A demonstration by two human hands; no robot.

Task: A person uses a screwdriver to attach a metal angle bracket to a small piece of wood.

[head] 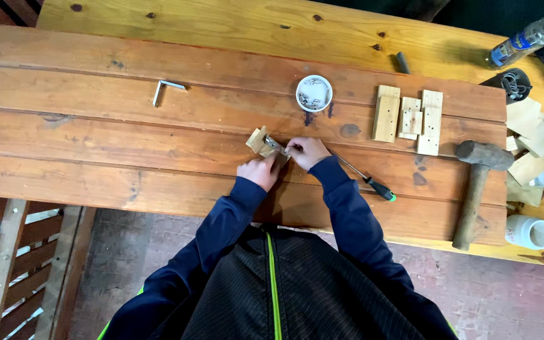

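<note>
A small wooden block (pixel 258 140) with a metal bracket (pixel 274 145) fixed against it is held on the wooden workbench (pixel 127 138), near the middle of its front planks. The block is steadied by the left hand (pixel 260 170), whose fingers are curled together against its near side. The bracket's end is pinched by the fingertips of the right hand (pixel 308 152), which are pressed together on it. A screwdriver (pixel 363 177) with a black and green handle is laid just beside the right wrist, its shaft partly hidden under the hand.

Behind the hands, a round white tub (pixel 314 93) is set open on the bench; small metal parts, probably screws, are seen inside it, though their kind cannot be told for certain. To its right, a group of drilled wooden blocks (pixel 409 119) is laid flat, touching one another. A metal angle bracket (pixel 166 89) is left well apart on the left.

At the right end, a hammer (pixel 477 182) is laid with its handle pointing to the near edge. Just beside the handle, a white cup (pixel 529 232) is tipped on its side, its inside showing nothing that can be made out. A clear plastic bottle (pixel 525 41) is laid at the far right corner, next to a black round container (pixel 511 83) holding metal pieces and a heap of wood offcuts (pixel 533 145).
</note>
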